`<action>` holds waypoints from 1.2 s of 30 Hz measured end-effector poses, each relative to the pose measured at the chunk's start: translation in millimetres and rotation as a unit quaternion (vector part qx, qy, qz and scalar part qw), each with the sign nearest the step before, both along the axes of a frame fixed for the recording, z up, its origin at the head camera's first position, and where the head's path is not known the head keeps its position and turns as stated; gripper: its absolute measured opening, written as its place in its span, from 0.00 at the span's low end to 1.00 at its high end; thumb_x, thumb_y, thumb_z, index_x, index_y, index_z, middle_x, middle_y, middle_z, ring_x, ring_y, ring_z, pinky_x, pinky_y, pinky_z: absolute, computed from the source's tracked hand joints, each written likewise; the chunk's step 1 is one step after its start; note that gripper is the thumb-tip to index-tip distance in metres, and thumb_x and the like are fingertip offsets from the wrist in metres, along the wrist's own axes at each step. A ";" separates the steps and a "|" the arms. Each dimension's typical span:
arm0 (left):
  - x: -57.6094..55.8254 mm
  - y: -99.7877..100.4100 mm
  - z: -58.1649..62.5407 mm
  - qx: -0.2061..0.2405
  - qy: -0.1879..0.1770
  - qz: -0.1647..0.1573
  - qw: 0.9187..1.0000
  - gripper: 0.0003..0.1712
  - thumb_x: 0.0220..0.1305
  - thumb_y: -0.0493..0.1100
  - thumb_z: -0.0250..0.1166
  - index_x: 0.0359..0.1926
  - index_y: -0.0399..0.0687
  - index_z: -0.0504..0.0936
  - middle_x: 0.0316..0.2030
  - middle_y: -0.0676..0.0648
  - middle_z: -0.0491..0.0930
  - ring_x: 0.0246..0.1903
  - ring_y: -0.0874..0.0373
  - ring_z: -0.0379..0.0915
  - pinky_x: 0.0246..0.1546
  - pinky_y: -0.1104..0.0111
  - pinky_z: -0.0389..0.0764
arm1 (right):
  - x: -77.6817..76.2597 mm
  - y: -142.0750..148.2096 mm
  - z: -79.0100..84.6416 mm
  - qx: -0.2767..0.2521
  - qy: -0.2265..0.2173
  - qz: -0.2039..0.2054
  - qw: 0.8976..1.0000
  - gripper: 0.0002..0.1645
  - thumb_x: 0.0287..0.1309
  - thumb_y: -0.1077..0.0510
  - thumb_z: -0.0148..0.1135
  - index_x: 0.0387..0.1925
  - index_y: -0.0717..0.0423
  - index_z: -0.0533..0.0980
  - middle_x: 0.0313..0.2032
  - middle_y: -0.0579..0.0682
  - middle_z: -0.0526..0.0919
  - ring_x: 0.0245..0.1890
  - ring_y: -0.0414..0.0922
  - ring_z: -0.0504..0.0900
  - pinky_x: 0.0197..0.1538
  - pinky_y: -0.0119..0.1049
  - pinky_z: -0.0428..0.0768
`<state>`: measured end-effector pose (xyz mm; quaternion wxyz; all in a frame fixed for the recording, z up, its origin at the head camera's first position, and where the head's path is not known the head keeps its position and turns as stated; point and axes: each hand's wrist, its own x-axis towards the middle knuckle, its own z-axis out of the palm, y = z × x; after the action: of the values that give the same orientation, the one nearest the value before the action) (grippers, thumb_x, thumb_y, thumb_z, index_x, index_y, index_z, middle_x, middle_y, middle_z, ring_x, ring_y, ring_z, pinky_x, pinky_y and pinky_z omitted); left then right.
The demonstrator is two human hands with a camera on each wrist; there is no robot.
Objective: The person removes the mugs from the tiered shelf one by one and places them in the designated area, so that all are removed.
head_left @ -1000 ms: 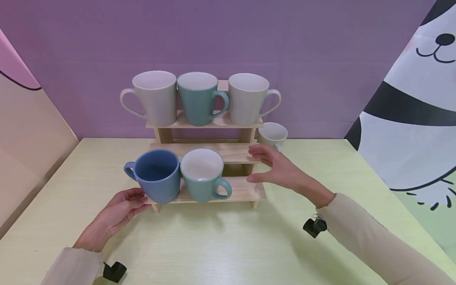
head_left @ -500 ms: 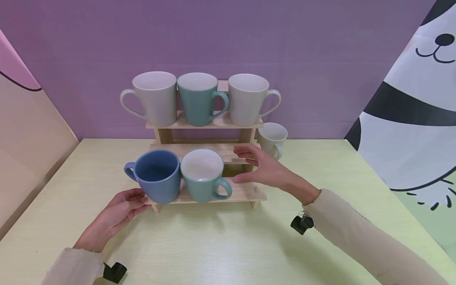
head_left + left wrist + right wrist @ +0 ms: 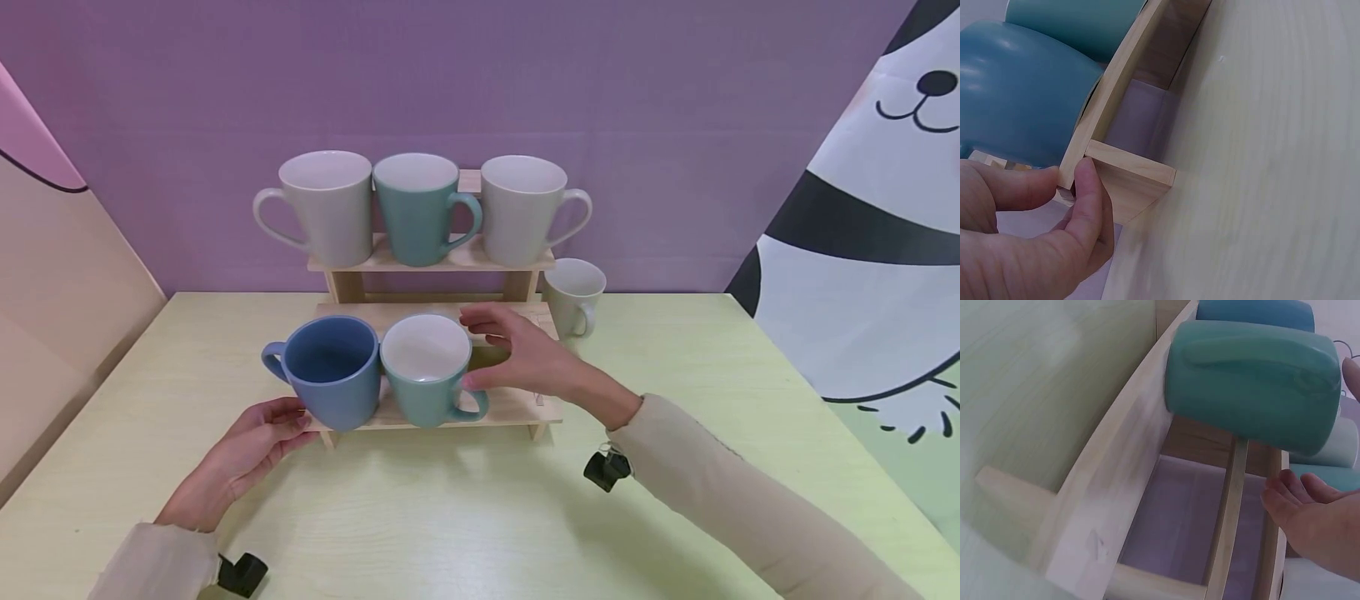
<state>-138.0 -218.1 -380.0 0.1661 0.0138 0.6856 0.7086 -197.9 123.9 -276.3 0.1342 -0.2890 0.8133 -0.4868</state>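
Observation:
My left hand [image 3: 243, 454] pinches the left end of the bottom board of a three-tier wooden stand [image 3: 517, 408]; the left wrist view shows its thumb and finger on the board's corner [image 3: 1072, 178]. Just above these fingers is a blue mug [image 3: 339, 407], its handle to the left. Beside it on the same tier stands a light green mug [image 3: 412, 402] with a white inside and its handle to the right. Around this mug's right side my right hand [image 3: 532, 354] is spread, thumb near the handle, holding nothing. In the right wrist view its fingers [image 3: 1285, 494] lie below the mug's rim.
The top tier bears a white mug [image 3: 337, 221], a teal mug [image 3: 411, 221] and another white mug [image 3: 517, 221]. Behind the stand's right side, a smaller white cup [image 3: 566, 302] is on the pale wooden table [image 3: 450, 517]. A purple backdrop [image 3: 675, 167] rises behind.
My right hand has moved left from the stand's right end to the light green mug, fingers still spread. The left hand keeps its pinch, and the mugs have stayed put.

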 end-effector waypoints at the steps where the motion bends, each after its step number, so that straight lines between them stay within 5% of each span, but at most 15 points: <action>1: 0.0 -0.1 0.0 0.001 -0.001 0.000 1.000 0.32 0.68 0.27 0.45 0.68 0.20 0.43 0.44 0.54 0.74 0.43 0.67 0.78 0.50 0.75 0.79 | -0.4 -2.0 -0.3 -0.003 -0.001 0.002 1.000 0.49 0.45 0.62 0.74 0.67 0.62 0.59 0.65 0.57 0.66 0.66 0.55 0.65 0.71 0.49 0.61; 14: 0.4 -1.0 -1.0 0.016 0.002 -0.001 1.000 0.31 0.68 0.27 0.46 0.67 0.19 0.44 0.42 0.55 0.75 0.42 0.67 0.79 0.49 0.75 0.79 | -3.3 -17.3 -6.1 -0.030 -0.018 0.025 0.999 0.50 0.42 0.56 0.77 0.65 0.57 0.61 0.60 0.54 0.71 0.61 0.52 0.70 0.65 0.50 0.69; 36: 0.1 -1.0 -1.3 0.009 0.000 0.000 1.000 0.32 0.69 0.27 0.45 0.67 0.19 0.43 0.44 0.55 0.74 0.43 0.67 0.79 0.50 0.74 0.79 | -3.1 -33.5 -9.4 -0.012 -0.055 0.017 0.998 0.60 0.38 0.66 0.75 0.71 0.52 0.51 0.61 0.55 0.68 0.57 0.54 0.72 0.60 0.49 0.72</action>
<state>-137.9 -219.1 -381.3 0.1657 0.0152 0.6792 0.7149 -201.0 90.4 -285.7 0.1839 -0.2769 0.7939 -0.5091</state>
